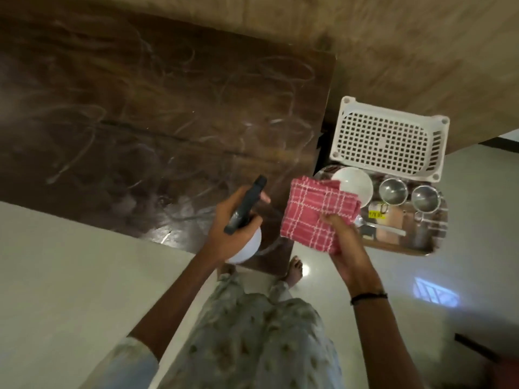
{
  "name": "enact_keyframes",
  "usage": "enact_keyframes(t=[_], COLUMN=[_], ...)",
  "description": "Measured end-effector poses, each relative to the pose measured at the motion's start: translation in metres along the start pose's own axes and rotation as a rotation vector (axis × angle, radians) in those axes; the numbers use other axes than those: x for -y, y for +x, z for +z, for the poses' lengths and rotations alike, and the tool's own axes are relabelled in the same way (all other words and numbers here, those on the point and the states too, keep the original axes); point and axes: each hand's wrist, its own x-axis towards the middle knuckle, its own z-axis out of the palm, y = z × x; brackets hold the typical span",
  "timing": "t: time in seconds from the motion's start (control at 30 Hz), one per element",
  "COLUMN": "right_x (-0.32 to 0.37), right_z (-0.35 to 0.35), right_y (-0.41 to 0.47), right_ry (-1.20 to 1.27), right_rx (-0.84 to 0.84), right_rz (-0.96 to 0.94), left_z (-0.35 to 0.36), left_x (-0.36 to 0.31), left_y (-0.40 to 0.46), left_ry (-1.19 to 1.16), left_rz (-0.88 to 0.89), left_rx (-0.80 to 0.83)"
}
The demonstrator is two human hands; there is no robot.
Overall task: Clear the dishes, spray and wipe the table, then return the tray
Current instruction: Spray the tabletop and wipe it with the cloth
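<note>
My left hand (229, 220) grips a spray bottle (247, 203) with a dark nozzle and a white body, held over the near right corner of the dark wooden table (140, 113). The tabletop shows pale wipe streaks. My right hand (341, 237) holds a folded red checked cloth (314, 211) just right of the table's corner. Behind the cloth a steel tray (404, 245) sits beside the table, carrying a white bowl (355, 186), two steel cups (393, 190) and some cutlery.
A white perforated plastic basket (387, 138) stands beyond the tray, against the brown wall. Pale floor tiles lie below, with my feet (293, 269) at the table's near edge. A dark object (477, 349) lies at the lower right.
</note>
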Motion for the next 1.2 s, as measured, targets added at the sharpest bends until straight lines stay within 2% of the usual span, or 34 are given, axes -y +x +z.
enact_keyframes(t=[0.2, 0.37, 0.47, 0.57, 0.73, 0.9, 1.03, 1.2], right_x=[-0.102, -0.145, -0.155, -0.159, -0.162, -0.166, -0.166, -0.163], right_z=[0.028, 0.039, 0.038, 0.033, 0.021, 0.014, 0.014, 0.014], right_y=[-0.047, -0.067, -0.077, -0.082, -0.085, -0.084, -0.082, -0.078], right_ry=[-0.002, 0.109, 0.15, 0.135, 0.072, 0.038, 0.015, 0.0], right_rx=[-0.205, -0.47, -0.549, -0.567, -0.546, -0.51, -0.469, -0.452], right_rz=[-0.008, 0.009, 0.008, -0.004, -0.028, -0.025, -0.027, -0.043], left_z=[-0.038, -0.035, -0.021, -0.004, 0.017, 0.017, 0.011, 0.008], left_x=[0.052, 0.086, 0.089, 0.09, 0.092, 0.092, 0.1, 0.1], left_y=[-0.084, -0.11, -0.111, -0.109, -0.114, -0.12, -0.122, -0.12], left_ry=[0.064, 0.214, 0.254, 0.361, 0.491, 0.448, 0.454, 0.453], left_rz=[-0.248, -0.287, -0.339, -0.398, -0.491, -0.573, -0.614, -0.624], left_rx=[0.133, 0.241, 0.295, 0.325, 0.238, 0.223, 0.103, 0.098])
